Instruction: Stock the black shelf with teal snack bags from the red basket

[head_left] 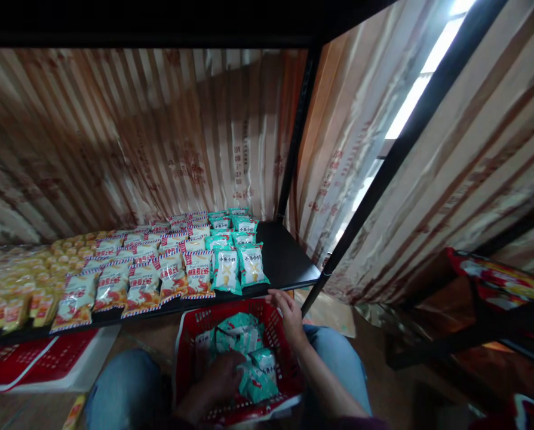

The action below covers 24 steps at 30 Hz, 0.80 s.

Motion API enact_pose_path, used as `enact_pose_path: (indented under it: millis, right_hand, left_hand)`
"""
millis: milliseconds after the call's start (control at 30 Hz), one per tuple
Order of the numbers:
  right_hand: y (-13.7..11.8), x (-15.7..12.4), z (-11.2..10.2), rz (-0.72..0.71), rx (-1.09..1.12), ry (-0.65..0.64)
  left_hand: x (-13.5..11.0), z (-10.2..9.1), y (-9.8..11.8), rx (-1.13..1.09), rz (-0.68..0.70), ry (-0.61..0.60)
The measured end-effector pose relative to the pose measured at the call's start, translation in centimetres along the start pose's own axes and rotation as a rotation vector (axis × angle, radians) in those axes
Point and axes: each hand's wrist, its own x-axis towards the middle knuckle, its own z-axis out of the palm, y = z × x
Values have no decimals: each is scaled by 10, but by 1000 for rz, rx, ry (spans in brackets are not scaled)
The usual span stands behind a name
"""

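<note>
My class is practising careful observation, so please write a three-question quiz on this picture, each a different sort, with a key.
1. Which hand reaches down into the red basket?
2. True or false: in the picture, the green shelf packets stand right of the red-lettered packets.
3. Which packets are nearest the hand in question 1? A) red-lettered; B) green; C) yellow.

Key: 1. The left hand. 2. True. 3. B, the green basket packets.
</note>
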Motion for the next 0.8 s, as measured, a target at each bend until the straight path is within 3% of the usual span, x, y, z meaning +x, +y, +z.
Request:
enact_pose_path:
  millis: [33, 133, 200, 267, 333, 400, 500, 600, 700, 800]
  right_hand:
    - [-8, 5, -3, -47, -40, -1]
    - [-43, 33, -7, -207, -191, -17]
    - [-68, 59, -5, -327, -315, -52]
    - [-89, 91, 3, -438, -455, -76]
    - [-102, 125, 15, -495, -597, -78]
    - [-109, 163, 30, -539, -706, -111]
    - [-109, 220, 53, -620, -839, -208]
    - [-104, 273, 79, -591, -965, -314]
    - [-95, 314, 103, -475, -1126, -415]
    - [-80, 335, 119, -395, -1233, -519]
  left_hand:
    - [2, -19, 5, -63, -33, 98]
    - [12, -93, 16, -176, 81, 397]
    - [27, -150, 17, -99, 105, 628]
    - [50, -201, 11, 83, 64, 784]
    - [79, -243, 2, 275, -13, 820]
    - [111, -274, -6, 395, -85, 767]
    - [161, -304, -17, 470, -218, 634]
    - [211, -322, -31, 467, -307, 497]
    - [254, -326, -46, 415, -387, 401]
    - [282, -318, -58, 378, -429, 355]
